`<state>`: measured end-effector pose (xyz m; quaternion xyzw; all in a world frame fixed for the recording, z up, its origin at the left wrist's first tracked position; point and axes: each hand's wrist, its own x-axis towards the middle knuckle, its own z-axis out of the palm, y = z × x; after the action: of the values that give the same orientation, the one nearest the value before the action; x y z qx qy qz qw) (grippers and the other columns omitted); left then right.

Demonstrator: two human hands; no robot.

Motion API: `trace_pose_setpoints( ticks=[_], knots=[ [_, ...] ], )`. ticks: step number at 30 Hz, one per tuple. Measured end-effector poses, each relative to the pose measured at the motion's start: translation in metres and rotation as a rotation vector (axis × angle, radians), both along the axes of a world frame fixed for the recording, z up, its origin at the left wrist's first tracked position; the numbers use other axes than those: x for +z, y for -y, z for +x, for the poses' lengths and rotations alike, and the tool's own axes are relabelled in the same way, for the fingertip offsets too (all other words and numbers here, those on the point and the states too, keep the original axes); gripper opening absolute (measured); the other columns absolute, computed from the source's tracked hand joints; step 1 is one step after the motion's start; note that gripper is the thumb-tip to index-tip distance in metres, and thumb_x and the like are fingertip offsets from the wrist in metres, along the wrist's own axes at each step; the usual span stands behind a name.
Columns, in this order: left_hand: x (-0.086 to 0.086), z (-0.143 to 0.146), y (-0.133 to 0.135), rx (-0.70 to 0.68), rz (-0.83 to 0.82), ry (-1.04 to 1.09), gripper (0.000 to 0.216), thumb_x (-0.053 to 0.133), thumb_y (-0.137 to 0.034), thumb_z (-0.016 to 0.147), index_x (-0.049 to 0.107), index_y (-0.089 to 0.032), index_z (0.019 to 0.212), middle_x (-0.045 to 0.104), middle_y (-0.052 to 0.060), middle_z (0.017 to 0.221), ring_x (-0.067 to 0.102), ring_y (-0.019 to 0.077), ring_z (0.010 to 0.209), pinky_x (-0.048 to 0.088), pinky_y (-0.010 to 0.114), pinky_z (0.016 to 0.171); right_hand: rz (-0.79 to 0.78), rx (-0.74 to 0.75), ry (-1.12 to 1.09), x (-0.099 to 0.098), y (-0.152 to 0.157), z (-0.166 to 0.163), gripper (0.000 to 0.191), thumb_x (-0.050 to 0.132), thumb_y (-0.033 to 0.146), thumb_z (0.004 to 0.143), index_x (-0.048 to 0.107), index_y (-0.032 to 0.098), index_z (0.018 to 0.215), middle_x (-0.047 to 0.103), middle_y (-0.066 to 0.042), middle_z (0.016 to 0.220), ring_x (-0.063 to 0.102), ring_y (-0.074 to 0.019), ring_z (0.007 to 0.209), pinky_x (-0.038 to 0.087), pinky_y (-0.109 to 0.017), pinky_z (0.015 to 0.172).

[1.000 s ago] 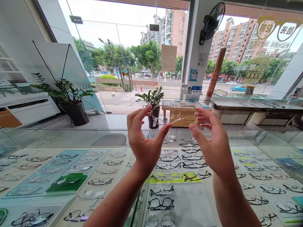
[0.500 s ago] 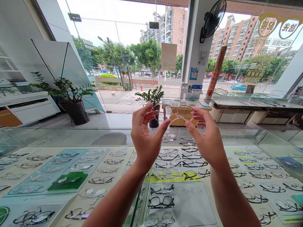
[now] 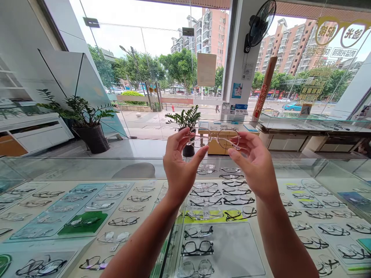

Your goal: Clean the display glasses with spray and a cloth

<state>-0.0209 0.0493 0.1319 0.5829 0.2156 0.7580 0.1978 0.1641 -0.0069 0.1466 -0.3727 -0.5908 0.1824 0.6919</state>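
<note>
A pair of thin, light-rimmed round glasses (image 3: 216, 138) is held up at chest height above a glass display counter (image 3: 87, 170). My left hand (image 3: 179, 164) pinches the left rim between thumb and fingers. My right hand (image 3: 255, 162) grips the right rim the same way. The lenses face away from me, roughly level.
Under the counter glass lie several rows of spectacle frames (image 3: 223, 200) on trays. Beyond stand a small potted plant (image 3: 185, 123), a larger potted plant (image 3: 84, 116) at left, a wall fan (image 3: 259, 23) and another glass counter (image 3: 313, 125) at right, before shop windows.
Both hands have drawn a little closer together and the glasses have levelled out; they sit slightly nearer to me than a second ago.
</note>
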Motion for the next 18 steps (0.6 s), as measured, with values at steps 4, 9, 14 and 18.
trace_pose_setpoints(
  ticks=[4, 9, 14, 18],
  knots=[
    [-0.001, -0.001, -0.005, -0.156, -0.076, 0.04, 0.063, 0.098, -0.026, 0.076, 0.072, -0.029, 0.133, 0.072, 0.005, 0.132, 0.077, 0.0223, 0.116, 0.063, 0.04, 0.11, 0.02, 0.094, -0.099, 0.001, 0.001, 0.0, 0.047, 0.088, 0.032, 0.087, 0.068, 0.027, 0.129, 0.076, -0.008, 0.127, 0.072, -0.0269, 0.123, 0.06, -0.052, 0.113],
    [0.003, -0.005, -0.009, -0.419, -0.296, 0.129, 0.056, 0.099, -0.028, 0.075, 0.078, -0.029, 0.127, 0.074, 0.005, 0.131, 0.079, 0.0198, 0.104, 0.067, 0.032, 0.092, 0.082, 0.188, -0.05, 0.004, 0.007, 0.0, 0.045, 0.085, 0.028, 0.089, 0.07, 0.029, 0.131, 0.077, -0.006, 0.128, 0.074, -0.0256, 0.12, 0.062, -0.049, 0.109],
    [0.003, -0.005, -0.01, -0.849, -0.603, 0.096, 0.054, 0.1, -0.037, 0.074, 0.083, -0.023, 0.123, 0.081, 0.01, 0.117, 0.078, 0.0169, 0.094, 0.066, 0.028, 0.09, 0.227, 0.075, 0.015, 0.004, 0.009, -0.005, 0.025, 0.083, 0.025, 0.093, 0.077, 0.03, 0.117, 0.079, -0.002, 0.11, 0.074, -0.021, 0.103, 0.063, -0.041, 0.096],
    [-0.002, -0.004, -0.013, -1.034, -0.624, -0.002, 0.053, 0.096, -0.04, 0.08, 0.082, -0.022, 0.127, 0.082, 0.012, 0.121, 0.079, 0.0187, 0.095, 0.066, 0.029, 0.09, 0.296, -0.035, 0.134, 0.007, 0.014, -0.011, 0.013, 0.082, 0.026, 0.094, 0.077, 0.03, 0.105, 0.076, 0.0, 0.1, 0.069, -0.0206, 0.096, 0.058, -0.04, 0.089]
  ],
)
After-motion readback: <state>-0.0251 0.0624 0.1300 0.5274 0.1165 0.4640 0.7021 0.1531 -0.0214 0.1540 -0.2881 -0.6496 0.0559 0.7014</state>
